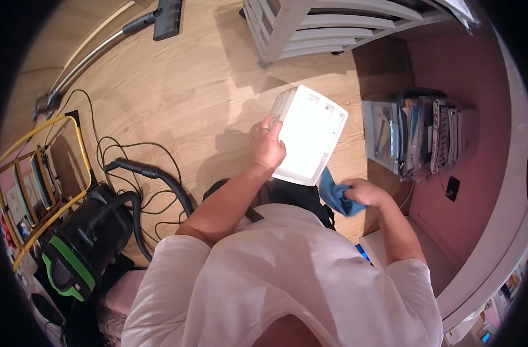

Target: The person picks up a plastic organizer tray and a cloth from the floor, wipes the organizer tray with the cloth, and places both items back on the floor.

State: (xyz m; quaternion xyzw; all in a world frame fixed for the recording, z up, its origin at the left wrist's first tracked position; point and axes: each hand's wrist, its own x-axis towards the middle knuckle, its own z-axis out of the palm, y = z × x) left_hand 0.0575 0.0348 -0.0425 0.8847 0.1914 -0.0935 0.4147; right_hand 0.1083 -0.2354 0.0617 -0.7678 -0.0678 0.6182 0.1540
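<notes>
A white plastic tray-like box (pixel 311 139) is tilted in front of my body, its pale face brightly lit and a raised rim along its edges. My left hand (pixel 269 146) grips its left side, where several ridges or layers show; a ring is on one finger. Bunched in my right hand (pixel 362 192) is a blue cloth (pixel 337 196), close to the box's lower right corner. The cloth's upper end reaches up beside that corner, and I cannot tell whether it touches it. Part of my right fingers is hidden in its folds.
On the left stands a black and green vacuum cleaner (pixel 85 243), its hose (pixel 171 185) and cable looping over the wood floor (pixel 177 87). Its floor head (pixel 168 20) lies at the top. A white slatted rack (pixel 339 34) and a row of folders (pixel 420 136) stand opposite.
</notes>
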